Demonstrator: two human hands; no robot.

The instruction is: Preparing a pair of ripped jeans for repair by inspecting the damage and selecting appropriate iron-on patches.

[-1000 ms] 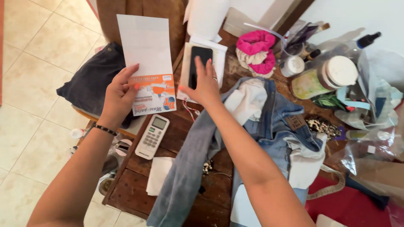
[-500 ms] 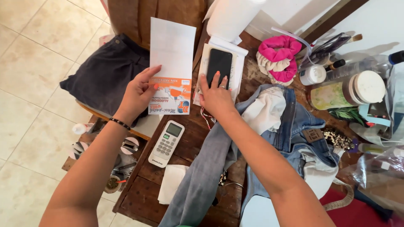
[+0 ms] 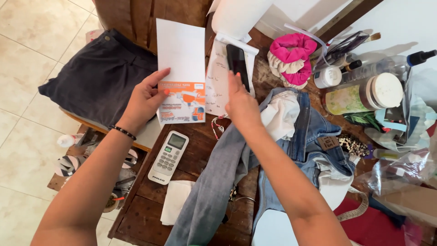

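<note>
Head view shows us a dark brown wooden table [image 3: 191,150] crowded with things, and we go from the biggest down. A pair of faded blue denim jeans [image 3: 314,136] sprawls across the middle and right of the table, one leg trailing toward the near edge. To the left, off the table's edge, a dark charcoal folded garment [image 3: 95,77] lies on a lower surface. Our left hand [image 3: 145,98] grips a tall white paper leaflet with an orange printed panel [image 3: 181,68], thumb across the lower front and fingers curled behind its left edge; the leaflet stands upright over the table's far left corner. Just beside it on the right lies a white sheet of paper with handwriting [image 3: 218,86], and on that sheet rests a black rectangular smartphone [image 3: 236,61]. Our right hand [image 3: 241,102] reaches flat toward the phone, fingers stretched out together and touching its near end; whether they grip it we cannot tell. Near the left wrist, a white air-conditioner remote with a small grey screen [image 3: 169,156] lies on the wood. At the far side sits a pink and cream fabric scrunchie [image 3: 291,59].
</note>
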